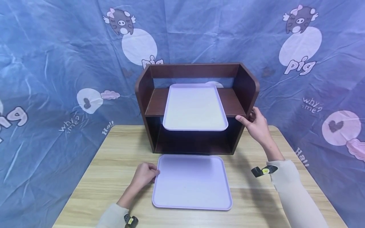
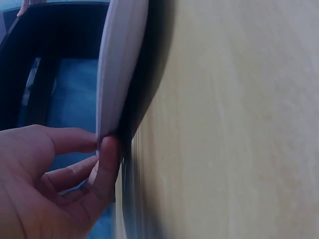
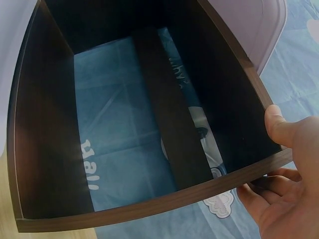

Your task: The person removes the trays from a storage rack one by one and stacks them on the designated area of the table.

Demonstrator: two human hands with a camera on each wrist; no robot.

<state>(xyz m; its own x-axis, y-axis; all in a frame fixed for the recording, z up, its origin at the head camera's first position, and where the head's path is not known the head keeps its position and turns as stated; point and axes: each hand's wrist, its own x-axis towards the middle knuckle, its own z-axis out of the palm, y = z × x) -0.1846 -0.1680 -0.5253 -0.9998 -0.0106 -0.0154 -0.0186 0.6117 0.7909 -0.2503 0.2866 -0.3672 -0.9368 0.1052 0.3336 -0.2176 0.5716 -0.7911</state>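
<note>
A pale lavender tray [image 1: 192,182] lies on the table in front of a dark brown two-tier shelf [image 1: 195,70]. My left hand [image 1: 144,173] pinches this tray's left rim; in the left wrist view, thumb and forefinger meet at the tray edge [image 2: 117,64]. At the shelf's right side, my right hand [image 1: 258,125] grips the side panel, its thumb on the front edge of the middle board. The right wrist view shows the hand [image 3: 286,184] at a corner of the shelf frame [image 3: 149,209]. A second pale tray [image 1: 195,106] rests on the middle board, overhanging its front.
Beneath the middle board, the shelf's lower compartment [image 1: 194,142] faces me. The light wooden table [image 1: 114,158] carries the shelf and the front tray. A blue cloth with pig prints [image 1: 71,63] hangs behind and along both sides. Each wrist wears a black strap [image 1: 263,171].
</note>
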